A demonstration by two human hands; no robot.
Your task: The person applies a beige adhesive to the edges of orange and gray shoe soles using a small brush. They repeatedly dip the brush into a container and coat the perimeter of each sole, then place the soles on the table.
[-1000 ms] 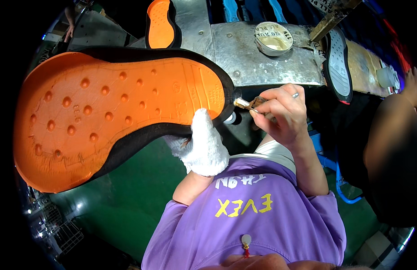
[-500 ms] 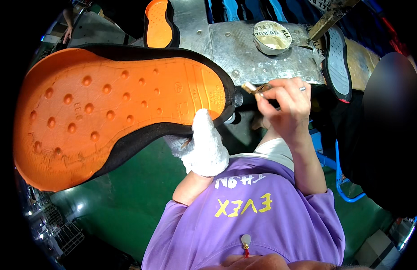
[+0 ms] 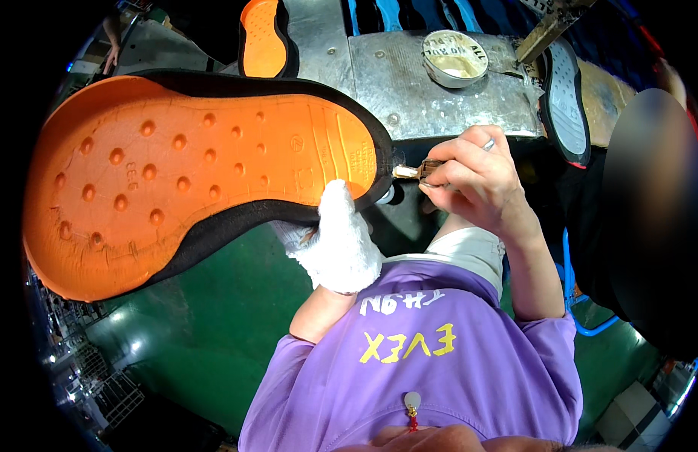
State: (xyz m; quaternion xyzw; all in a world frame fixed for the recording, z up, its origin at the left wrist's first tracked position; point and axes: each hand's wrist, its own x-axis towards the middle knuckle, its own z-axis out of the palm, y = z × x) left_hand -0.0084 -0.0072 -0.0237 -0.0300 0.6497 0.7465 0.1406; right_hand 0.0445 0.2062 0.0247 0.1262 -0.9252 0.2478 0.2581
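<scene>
A large orange and black shoe sole [image 3: 236, 162], its orange face dotted with raised bumps, fills the left side of the head view. My left hand [image 3: 340, 245], in a white glove, grips its narrow end, with the thumb lying on the orange face. My bare right hand [image 3: 477, 181] pinches a small brush [image 3: 408, 172] with a pale tip. That tip is at the black rim of the narrow end, beside a small clear piece; whether it touches is hard to tell.
Ahead is a metal-topped bench [image 3: 409, 105] with a cup of cream-coloured paste [image 3: 455, 60]. A second orange sole [image 3: 264, 41] lies at its left, a grey sole [image 3: 567, 105] at its right. A blue metal frame [image 3: 569, 279] stands at right, near a dark blurred shape.
My right hand has turned and dropped slightly, bringing the brush tip down and left to the sole's narrow end. The sole has tilted a little in my left hand.
</scene>
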